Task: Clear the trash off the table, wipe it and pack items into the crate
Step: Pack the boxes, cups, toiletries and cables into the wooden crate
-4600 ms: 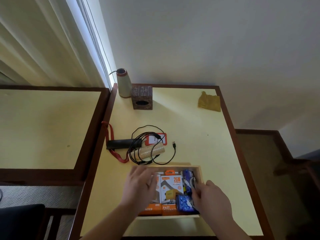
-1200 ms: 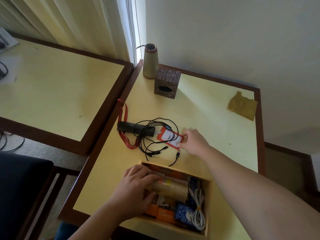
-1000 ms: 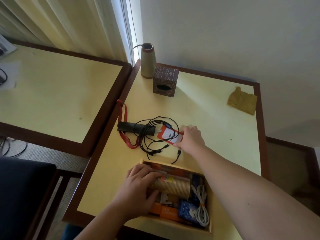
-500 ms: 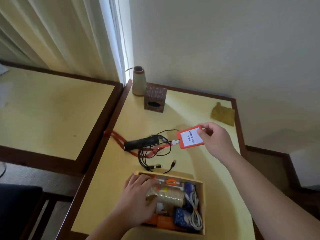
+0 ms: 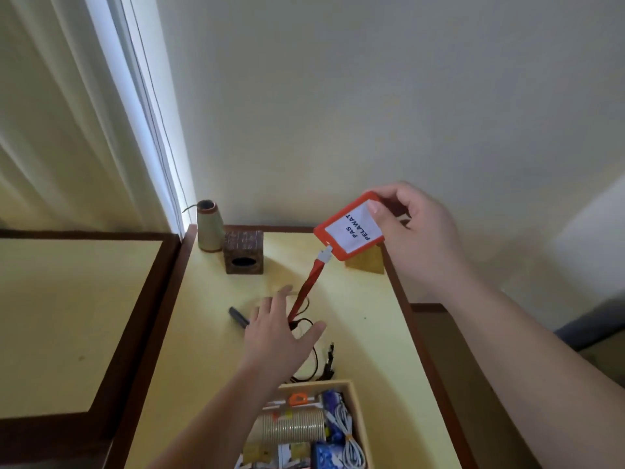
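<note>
My right hand (image 5: 417, 231) holds an orange ID badge (image 5: 350, 230) up above the yellow table (image 5: 368, 336). Its red lanyard (image 5: 306, 288) runs taut down to a tangle of black cables (image 5: 316, 358). My left hand (image 5: 279, 336) is spread open, flat over the cables and the lanyard's lower end. A black stick-shaped device (image 5: 238, 317) pokes out left of that hand. The wooden crate (image 5: 356, 401) sits at the table's near edge with a ribbed cup stack (image 5: 291, 429), boxed chargers and a white cable (image 5: 350, 441) inside.
A beige cone-shaped speaker (image 5: 209, 230) and a brown carved box (image 5: 244, 252) stand at the table's far left corner. A yellow cloth (image 5: 365, 264) lies at the far right edge, partly behind the badge. A second table (image 5: 67, 319) adjoins on the left, with curtains behind it.
My right hand has lifted the badge higher and to the right, pulling the lanyard taut. My left hand left the crate and came down over the cables.
</note>
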Tool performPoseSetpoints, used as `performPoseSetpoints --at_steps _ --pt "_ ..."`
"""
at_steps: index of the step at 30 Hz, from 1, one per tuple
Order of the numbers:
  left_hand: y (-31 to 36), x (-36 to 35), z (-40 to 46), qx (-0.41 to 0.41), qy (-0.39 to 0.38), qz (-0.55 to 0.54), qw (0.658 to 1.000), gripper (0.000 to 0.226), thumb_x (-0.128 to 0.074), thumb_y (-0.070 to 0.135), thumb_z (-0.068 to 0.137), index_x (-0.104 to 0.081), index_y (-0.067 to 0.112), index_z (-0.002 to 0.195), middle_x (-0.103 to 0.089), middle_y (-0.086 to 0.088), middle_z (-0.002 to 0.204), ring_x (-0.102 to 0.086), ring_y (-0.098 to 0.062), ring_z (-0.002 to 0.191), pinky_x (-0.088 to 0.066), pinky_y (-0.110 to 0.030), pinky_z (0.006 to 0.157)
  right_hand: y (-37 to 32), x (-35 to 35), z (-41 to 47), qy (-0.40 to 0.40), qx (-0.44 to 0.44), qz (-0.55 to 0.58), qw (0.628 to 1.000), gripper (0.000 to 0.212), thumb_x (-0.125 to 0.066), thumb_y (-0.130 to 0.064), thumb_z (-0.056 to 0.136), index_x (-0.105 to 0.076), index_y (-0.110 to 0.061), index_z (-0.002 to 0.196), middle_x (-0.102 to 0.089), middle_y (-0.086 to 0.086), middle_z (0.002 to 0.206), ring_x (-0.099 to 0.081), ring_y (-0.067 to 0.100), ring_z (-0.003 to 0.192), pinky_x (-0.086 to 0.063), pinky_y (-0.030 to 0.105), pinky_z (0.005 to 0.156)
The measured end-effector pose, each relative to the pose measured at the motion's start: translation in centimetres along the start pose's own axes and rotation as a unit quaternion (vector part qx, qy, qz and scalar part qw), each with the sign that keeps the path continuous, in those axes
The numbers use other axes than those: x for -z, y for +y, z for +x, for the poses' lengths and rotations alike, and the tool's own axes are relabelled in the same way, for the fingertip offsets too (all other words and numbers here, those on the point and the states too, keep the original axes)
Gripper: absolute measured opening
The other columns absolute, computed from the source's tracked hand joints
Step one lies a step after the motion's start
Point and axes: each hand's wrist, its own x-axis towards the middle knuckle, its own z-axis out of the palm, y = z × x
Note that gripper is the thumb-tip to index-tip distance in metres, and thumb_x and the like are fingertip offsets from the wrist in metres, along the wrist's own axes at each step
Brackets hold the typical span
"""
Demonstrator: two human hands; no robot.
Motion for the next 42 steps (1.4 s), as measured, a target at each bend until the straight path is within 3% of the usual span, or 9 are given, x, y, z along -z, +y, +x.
performPoseSetpoints --at_steps 8,13,17,21,26,29,31,37,42 --pt "2.0 2.7 3.8 0.027 -0.063 -0.044 0.997 0.057 -0.038 0.072 0.102 -0.057 0.032 0.137 -0.070 0.007 0.118 -0.070 -0.016 0.101 -0.060 -0.037 0.079 -5.9 2.8 0.0 0.063 0.036 0.026 0.997 0.009 -0.060 -0.029 0.106 -0.066 -0.033 0.111 -0.069 -0.023 0.098 -0.063 -0.014 0.096 -0.054 0.010 0.068" --pt "5.4 7.1 4.9 -0.019 -0.038 -0.225 0.973 0.053 -0.035 0.051 0.112 -0.077 0.021 0.100 -0.081 0.008 0.093 -0.075 -0.010 0.095 -0.057 -0.039 0.097 -3.5 4.4 -1.7 0.174 -0.009 0.057 0.983 0.010 -0.060 -0.029 0.106 -0.067 -0.032 0.111 -0.071 -0.020 0.103 -0.068 -0.003 0.098 -0.058 0.023 0.080" --pt "10.8 11.3 5.1 -0.098 0.035 -0.275 0.956 0.042 -0.038 0.038 0.113 -0.072 0.017 0.102 -0.082 -0.002 0.092 -0.079 -0.020 0.087 -0.064 -0.050 0.084 0.1 4.5 -3.4 0.210 -0.080 0.090 0.970 0.011 -0.061 -0.029 0.105 -0.065 -0.026 0.115 -0.069 -0.016 0.103 -0.067 -0.006 0.093 -0.059 0.034 0.090" --pt "13.3 12.6 4.9 -0.088 0.048 -0.217 0.971 0.039 -0.037 0.038 0.113 -0.069 0.017 0.104 -0.080 0.000 0.089 -0.078 -0.010 0.078 -0.066 -0.049 0.080 2.4 4.7 -4.5 0.202 -0.112 0.124 0.965 0.010 -0.062 -0.029 0.104 -0.063 -0.028 0.114 -0.069 -0.009 0.105 -0.068 0.007 0.100 -0.061 0.048 0.091" --pt "11.9 10.3 5.6 -0.029 0.045 -0.232 0.971 0.050 -0.041 0.050 0.100 -0.072 0.011 0.101 -0.079 -0.012 0.095 -0.078 -0.031 0.091 -0.063 -0.059 0.084 4.3 5.4 -5.2 0.162 -0.132 0.154 0.966 0.006 -0.060 -0.031 0.105 -0.061 -0.031 0.111 -0.071 -0.007 0.106 -0.070 0.011 0.102 -0.062 0.050 0.088" --pt "13.7 10.1 3.5 -0.003 0.037 -0.314 0.949 0.036 -0.043 0.025 0.106 -0.076 0.010 0.101 -0.081 -0.010 0.097 -0.078 -0.029 0.097 -0.065 -0.050 0.087 5.9 5.2 -5.3 0.123 -0.166 0.174 0.963 0.009 -0.059 -0.029 0.106 -0.060 -0.027 0.114 -0.072 -0.003 0.106 -0.072 0.014 0.101 -0.062 0.051 0.089" --pt "14.9 10.4 2.6 0.004 0.069 -0.371 0.926 0.033 -0.044 0.017 0.108 -0.075 0.006 0.104 -0.081 -0.012 0.097 -0.079 -0.028 0.095 -0.066 -0.047 0.082 6.9 4.6 -5.1 0.095 -0.228 0.262 0.933 0.009 -0.056 -0.023 0.108 -0.060 -0.020 0.116 -0.076 0.004 0.107 -0.075 0.018 0.099 -0.064 0.048 0.085" --pt "18.2 11.6 1.6 -0.035 0.082 -0.371 0.924 0.036 -0.047 0.029 0.113 -0.074 0.007 0.106 -0.080 -0.013 0.096 -0.079 -0.027 0.087 -0.065 -0.034 0.067 10.0 3.3 -3.9 0.034 -0.377 0.607 0.699 0.030 -0.047 -0.015 0.106 -0.056 -0.005 0.133 -0.071 0.020 0.116 -0.072 0.029 0.104 -0.062 0.040 0.072" --pt "20.3 11.3 1.5 -0.076 0.060 -0.329 0.939 0.030 -0.056 0.029 0.110 -0.077 0.010 0.102 -0.080 -0.009 0.090 -0.080 -0.022 0.087 -0.066 -0.035 0.073 10.3 2.0 -3.0 -0.133 -0.417 0.404 0.803 0.041 -0.055 -0.036 0.094 -0.070 -0.006 0.118 -0.053 0.001 0.066 -0.047 0.013 0.055 -0.042 0.025 0.046"
